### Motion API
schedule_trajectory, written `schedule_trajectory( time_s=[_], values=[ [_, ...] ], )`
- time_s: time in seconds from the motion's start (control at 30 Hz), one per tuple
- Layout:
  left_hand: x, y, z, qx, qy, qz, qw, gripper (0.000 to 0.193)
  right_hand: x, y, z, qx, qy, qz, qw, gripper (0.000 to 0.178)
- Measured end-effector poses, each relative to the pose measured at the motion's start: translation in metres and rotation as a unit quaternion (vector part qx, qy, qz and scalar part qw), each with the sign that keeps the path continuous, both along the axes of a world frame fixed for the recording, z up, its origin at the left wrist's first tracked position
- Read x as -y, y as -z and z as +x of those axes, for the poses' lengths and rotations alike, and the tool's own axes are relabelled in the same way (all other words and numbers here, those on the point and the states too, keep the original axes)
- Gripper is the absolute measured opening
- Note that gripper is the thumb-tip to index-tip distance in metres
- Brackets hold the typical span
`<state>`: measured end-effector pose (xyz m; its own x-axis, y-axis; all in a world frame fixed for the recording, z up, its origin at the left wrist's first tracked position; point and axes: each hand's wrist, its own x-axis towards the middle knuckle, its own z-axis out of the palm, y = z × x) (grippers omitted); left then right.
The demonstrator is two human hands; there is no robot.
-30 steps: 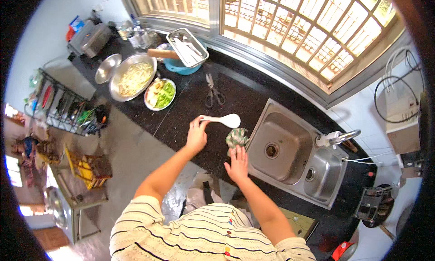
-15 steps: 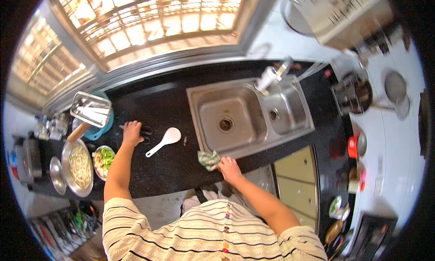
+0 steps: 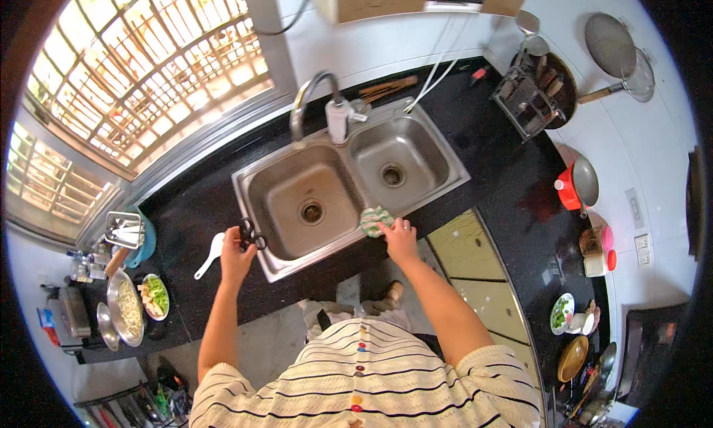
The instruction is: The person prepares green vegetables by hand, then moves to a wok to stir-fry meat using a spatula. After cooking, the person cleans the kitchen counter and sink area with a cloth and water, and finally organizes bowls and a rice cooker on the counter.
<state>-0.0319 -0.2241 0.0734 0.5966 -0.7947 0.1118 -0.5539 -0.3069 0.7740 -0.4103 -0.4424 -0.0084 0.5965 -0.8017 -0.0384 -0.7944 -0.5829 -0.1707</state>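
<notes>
My left hand [image 3: 235,256] is closed around black-handled scissors [image 3: 252,236] at the left rim of the double sink [image 3: 269,269]. The scissor loops show past my fingers; the blades are hidden. Beside that hand a white rice paddle [image 3: 211,256] lies on the black counter [image 3: 194,205]. My right hand [image 3: 402,239] pinches a crumpled green-and-white cloth [image 3: 376,221] over the sink's front rim, near the divider between the two basins.
A tap [image 3: 300,105] rises behind the sink. At the left stand a steel bowl of pale strips [image 3: 128,311], a plate of chopped vegetables [image 3: 156,296] and a blue container [image 3: 148,242]. A utensil rack [image 3: 529,100] and red-based pan [image 3: 575,184] are at right.
My left hand has picked up the scissors from the counter and carried them right to the sink. My right hand has moved the cloth along the sink's front rim. The view has swung right.
</notes>
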Motion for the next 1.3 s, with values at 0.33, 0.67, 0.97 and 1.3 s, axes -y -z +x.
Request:
schedule_trajectory(
  time_s=[0.33,0.67,0.97,1.3],
  values=[
    [0.186,-0.004,-0.256,-0.309,0.027,-0.070,0.948,0.041,0.020,-0.086,-0.054,0.347,-0.110,0.126,0.923,0.052],
    [0.358,-0.030,-0.369,-0.304,0.095,0.074,0.945,0.042,0.125,-0.097,-0.131,0.379,0.120,0.200,0.895,0.017],
    [0.444,0.007,-0.359,-0.367,0.209,0.005,0.907,0.030,0.337,-0.050,-0.199,0.405,0.266,0.144,0.863,0.011],
    [0.333,0.029,-0.285,-0.382,-0.010,0.052,0.923,0.024,0.552,-0.065,-0.196,0.489,0.422,0.005,0.764,0.024]
  ],
)
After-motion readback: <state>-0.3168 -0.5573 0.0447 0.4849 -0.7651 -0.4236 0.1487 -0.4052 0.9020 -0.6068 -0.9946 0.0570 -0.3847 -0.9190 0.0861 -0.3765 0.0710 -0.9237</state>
